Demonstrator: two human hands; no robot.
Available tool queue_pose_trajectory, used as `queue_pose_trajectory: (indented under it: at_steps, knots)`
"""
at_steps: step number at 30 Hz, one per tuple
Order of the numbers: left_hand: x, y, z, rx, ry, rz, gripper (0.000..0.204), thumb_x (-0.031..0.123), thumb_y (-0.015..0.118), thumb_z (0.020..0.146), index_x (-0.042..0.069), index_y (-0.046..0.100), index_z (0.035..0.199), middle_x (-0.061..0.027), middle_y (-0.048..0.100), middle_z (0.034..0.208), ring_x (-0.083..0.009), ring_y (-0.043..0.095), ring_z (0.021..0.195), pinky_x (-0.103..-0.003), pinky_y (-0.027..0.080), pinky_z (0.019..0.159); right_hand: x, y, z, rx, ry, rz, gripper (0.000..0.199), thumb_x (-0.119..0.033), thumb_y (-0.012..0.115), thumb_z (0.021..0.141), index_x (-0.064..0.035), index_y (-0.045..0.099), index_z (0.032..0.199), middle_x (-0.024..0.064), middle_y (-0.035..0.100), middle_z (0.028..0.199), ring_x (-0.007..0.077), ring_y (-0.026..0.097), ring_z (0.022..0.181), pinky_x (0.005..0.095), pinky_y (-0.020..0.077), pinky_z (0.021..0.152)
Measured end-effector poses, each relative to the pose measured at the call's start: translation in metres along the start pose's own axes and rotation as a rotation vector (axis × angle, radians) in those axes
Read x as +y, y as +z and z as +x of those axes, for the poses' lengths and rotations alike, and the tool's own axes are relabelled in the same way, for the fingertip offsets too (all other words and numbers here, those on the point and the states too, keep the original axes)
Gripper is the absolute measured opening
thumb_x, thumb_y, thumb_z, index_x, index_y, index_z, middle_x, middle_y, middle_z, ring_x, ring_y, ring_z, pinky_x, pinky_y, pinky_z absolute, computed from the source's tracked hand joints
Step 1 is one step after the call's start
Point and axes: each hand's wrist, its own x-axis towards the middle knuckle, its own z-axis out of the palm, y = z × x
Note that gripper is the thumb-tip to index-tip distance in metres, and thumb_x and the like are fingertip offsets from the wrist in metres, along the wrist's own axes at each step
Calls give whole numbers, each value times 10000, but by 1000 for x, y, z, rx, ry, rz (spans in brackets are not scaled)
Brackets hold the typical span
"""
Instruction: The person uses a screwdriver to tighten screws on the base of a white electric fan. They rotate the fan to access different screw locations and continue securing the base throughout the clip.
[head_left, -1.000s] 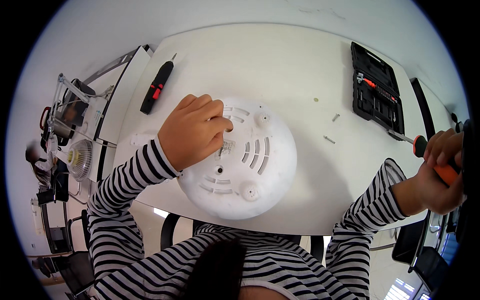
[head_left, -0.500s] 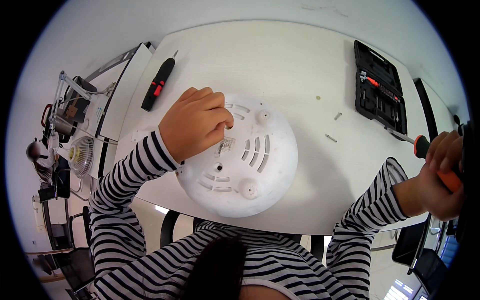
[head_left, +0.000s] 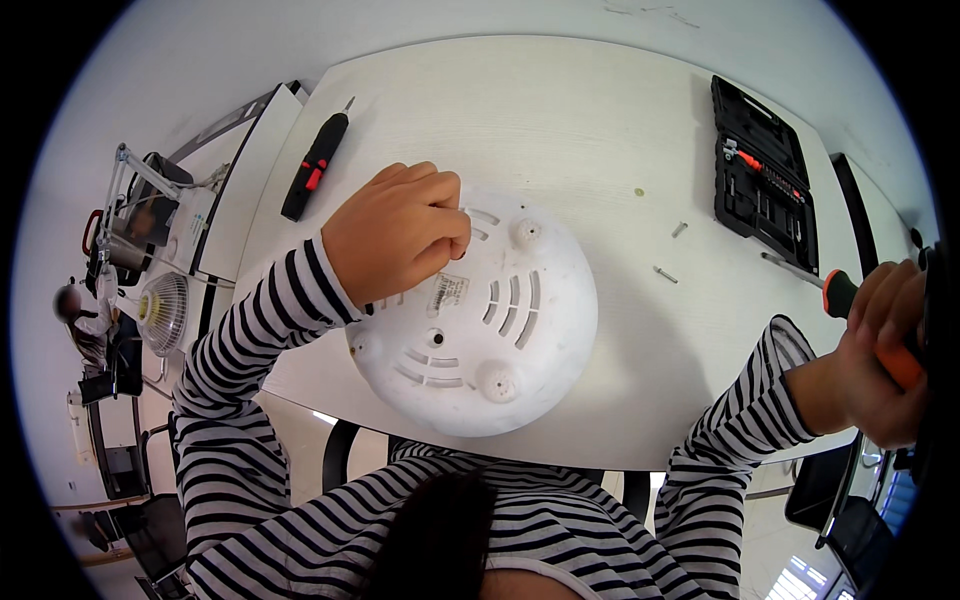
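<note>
A round white plastic appliance base [head_left: 565,310] lies on the table [head_left: 560,110], its underside with curved vent slots, round feet and a label facing up. Over its upper left part is my left hand [head_left: 395,235], fingers curled into a pinch at the surface; whatever they may hold is hidden. My right hand [head_left: 870,375], at the far right, is wrapped round a screwdriver [head_left: 840,294] with an orange and black handle. Its metal shaft points left, away from the base. Two small screws, one screw [head_left: 680,230] above the other screw [head_left: 666,275], lie right of the base.
A black and red electric screwdriver [head_left: 316,170] lies at the table's upper left. An open black tool case [head_left: 765,215] with bits sits at the upper right. A small round disc [head_left: 639,192] rests near the screws. Left of the table stand a caged lamp [head_left: 163,312] and another person [head_left: 92,325].
My left hand has shifted very slightly, still pinching at the base. The right hand keeps the screwdriver in nearly the same place. The view has tilted a little.
</note>
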Motion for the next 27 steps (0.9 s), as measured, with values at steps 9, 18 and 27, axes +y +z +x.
queue_pose_trajectory:
  at_steps: [9, 18, 27]
  knots:
    - [-1, -8, -15, 73, -31, -48, 89, 16, 561, 708, 70, 564, 779, -44, 467, 779, -196, 441, 753, -301, 350, 715, 9, 74, -2, 552, 419, 530, 154, -214, 455, 794, -77, 408, 740, 12, 373, 608, 87, 326, 449, 218, 298, 424]
    - [7, -7, -17, 113, 14, -25, 169, 26, 612, 654, 79, 544, 800, -43, 479, 804, -211, 462, 762, -302, 367, 710, 52, 124, -2, 352, 547, 517, 247, -294, 298, 898, -100, 412, 798, 17, 413, 605, 100, 339, 408, 233, 321, 368]
    - [11, -9, -16, 127, 55, -44, 195, 36, 641, 637, 83, 545, 800, -45, 484, 810, -204, 466, 746, -295, 371, 683, 50, 118, 5, 224, 552, 553, 232, -297, 307, 901, -107, 397, 803, 18, 421, 610, 93, 360, 413, 222, 333, 375]
